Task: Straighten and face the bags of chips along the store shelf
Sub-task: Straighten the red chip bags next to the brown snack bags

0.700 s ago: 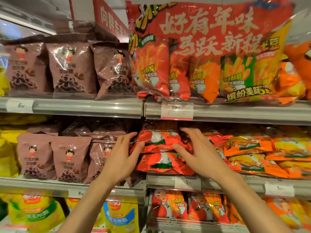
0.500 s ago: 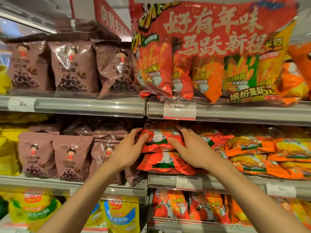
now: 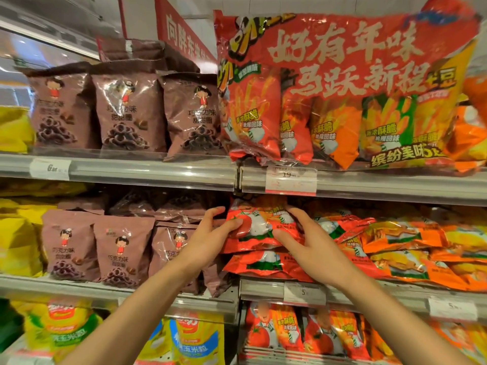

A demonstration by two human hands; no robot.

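The left hand (image 3: pixel 210 234) is covering the left end of the top red bag (image 3: pixel 261 227); the right hand (image 3: pixel 308 243) is hiding its right part; the large multipack (image 3: pixel 342 88) is running off the upper right edge; price-tag (image 3: pixel 290 179) print is blurring.

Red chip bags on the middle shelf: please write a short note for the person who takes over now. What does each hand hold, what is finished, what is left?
Left hand: fingers curled on the left end of the top red bag.
Right hand: fingers on the right end of that bag, thumb on its front.
The bag lies flat on a second red bag, on the middle shelf.
Done: both hands have a grip on the top bag.
Left: face it forward; the orange bags to the right lie flat and uneven and probably need straightening.
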